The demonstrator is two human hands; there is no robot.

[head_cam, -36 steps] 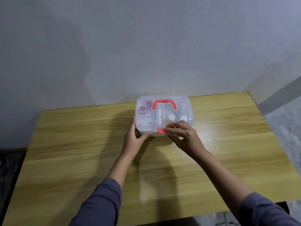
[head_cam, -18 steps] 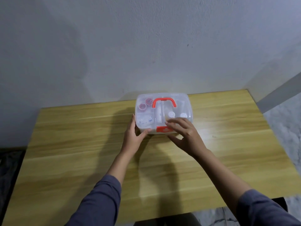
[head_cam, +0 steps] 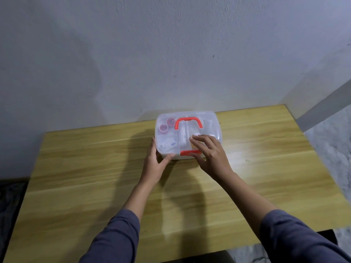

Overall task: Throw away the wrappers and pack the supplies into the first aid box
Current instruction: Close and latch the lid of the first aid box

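Bracing the box (head_cam: 209, 120) corner with your open left hand (head_cam: 154, 164), your spread right hand (head_cam: 210, 152) lies flat on the lid, thumb touching the red latch (head_cam: 187, 153).

Dim, soft-focus view; arm shadows darken the table (head_cam: 76, 168).

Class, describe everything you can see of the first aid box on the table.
The first aid box is a clear plastic case with rounded corners, its lid on. A red handle lies flat on the lid and a red latch sits at the near edge. Supplies show through, among them two red-capped items. It rests on the wooden table near the wall. The left hand braces its near-left corner; the right hand lies on the lid by the latch.
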